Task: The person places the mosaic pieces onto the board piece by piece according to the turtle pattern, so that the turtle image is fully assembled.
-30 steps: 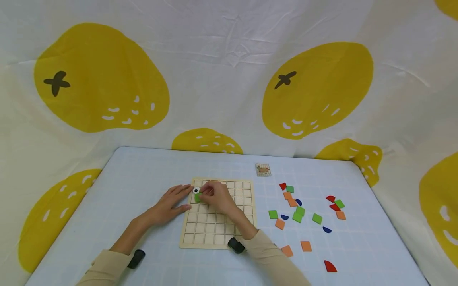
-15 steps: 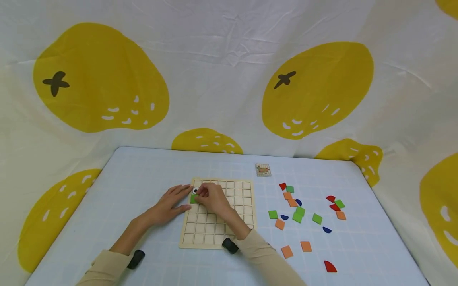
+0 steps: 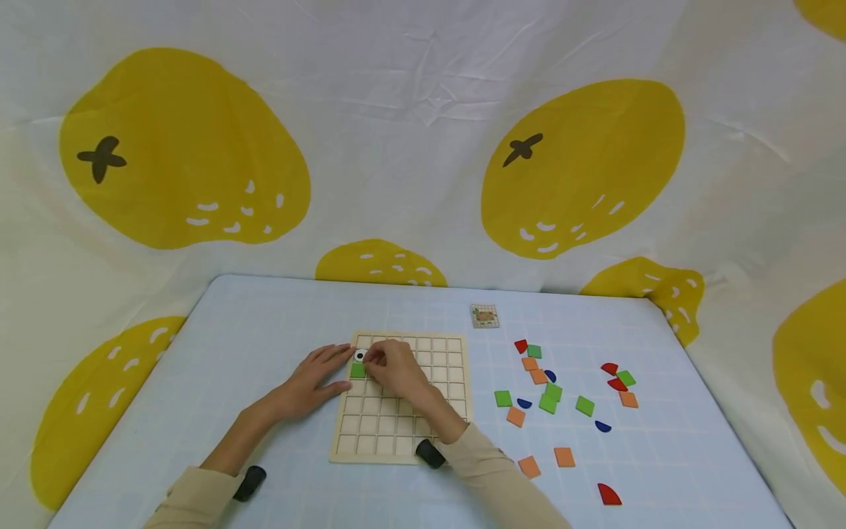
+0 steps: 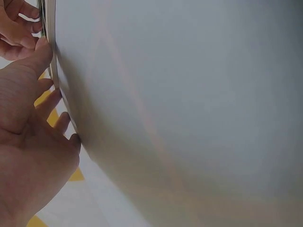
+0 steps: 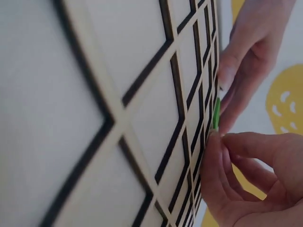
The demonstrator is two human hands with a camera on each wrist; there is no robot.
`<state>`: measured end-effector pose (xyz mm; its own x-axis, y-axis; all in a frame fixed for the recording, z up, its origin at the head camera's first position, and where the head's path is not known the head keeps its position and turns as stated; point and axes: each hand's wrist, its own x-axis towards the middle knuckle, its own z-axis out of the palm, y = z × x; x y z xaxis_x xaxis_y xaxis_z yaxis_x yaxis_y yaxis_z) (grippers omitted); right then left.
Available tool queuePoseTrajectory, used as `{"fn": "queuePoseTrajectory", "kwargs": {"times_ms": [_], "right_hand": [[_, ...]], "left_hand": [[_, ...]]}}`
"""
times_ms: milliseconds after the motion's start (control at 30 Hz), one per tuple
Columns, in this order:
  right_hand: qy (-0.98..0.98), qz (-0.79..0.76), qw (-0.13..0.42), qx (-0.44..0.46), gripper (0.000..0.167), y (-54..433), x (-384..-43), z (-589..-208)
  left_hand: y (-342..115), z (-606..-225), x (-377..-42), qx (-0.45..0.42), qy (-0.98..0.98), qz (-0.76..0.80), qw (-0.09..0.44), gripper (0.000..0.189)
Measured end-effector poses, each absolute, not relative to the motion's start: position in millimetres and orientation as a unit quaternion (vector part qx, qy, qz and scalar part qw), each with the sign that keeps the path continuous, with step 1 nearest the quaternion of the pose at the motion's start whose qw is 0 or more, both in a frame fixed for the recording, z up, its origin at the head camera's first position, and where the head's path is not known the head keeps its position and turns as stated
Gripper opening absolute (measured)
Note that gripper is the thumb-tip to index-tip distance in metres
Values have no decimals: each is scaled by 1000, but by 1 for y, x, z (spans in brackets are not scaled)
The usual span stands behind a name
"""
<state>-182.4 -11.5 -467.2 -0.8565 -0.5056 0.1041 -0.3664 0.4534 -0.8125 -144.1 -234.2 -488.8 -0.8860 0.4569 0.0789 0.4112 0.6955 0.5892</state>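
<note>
A pale wooden grid board (image 3: 388,425) lies on the table. In its left column sit a white tile with a black dot, like an eye (image 3: 360,355), and a green square tile (image 3: 358,371) just below. My right hand (image 3: 395,369) reaches over the board, its thumb and fingertips pinched together at the green tile's right edge. The right wrist view shows the green tile (image 5: 216,113) edge-on at those fingertips. My left hand (image 3: 312,382) rests along the board's left edge, fingers spread and touching it; in the left wrist view its fingertips meet the board's side (image 4: 51,42).
Right of the board lie scattered orange squares (image 3: 565,457), green squares (image 3: 584,405), red quarter-circles (image 3: 609,494) and blue half-circles (image 3: 603,426). A small picture card (image 3: 485,316) lies behind them. A lemon-print curtain (image 3: 396,147) hangs behind the table.
The right hand has shifted slightly left with the green tile, which went from partly covered and out of line to lying squarely below the eye tile. The left hand has stayed put.
</note>
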Motion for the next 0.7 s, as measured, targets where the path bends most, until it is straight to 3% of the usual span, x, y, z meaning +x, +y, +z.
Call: {"fn": "queuePoseTrajectory", "kwargs": {"times_ms": [700], "right_hand": [[857, -441, 15, -265, 9, 55, -184, -464]], "left_hand": [[-232, -490, -144, 224, 926, 299, 46, 64]]}}
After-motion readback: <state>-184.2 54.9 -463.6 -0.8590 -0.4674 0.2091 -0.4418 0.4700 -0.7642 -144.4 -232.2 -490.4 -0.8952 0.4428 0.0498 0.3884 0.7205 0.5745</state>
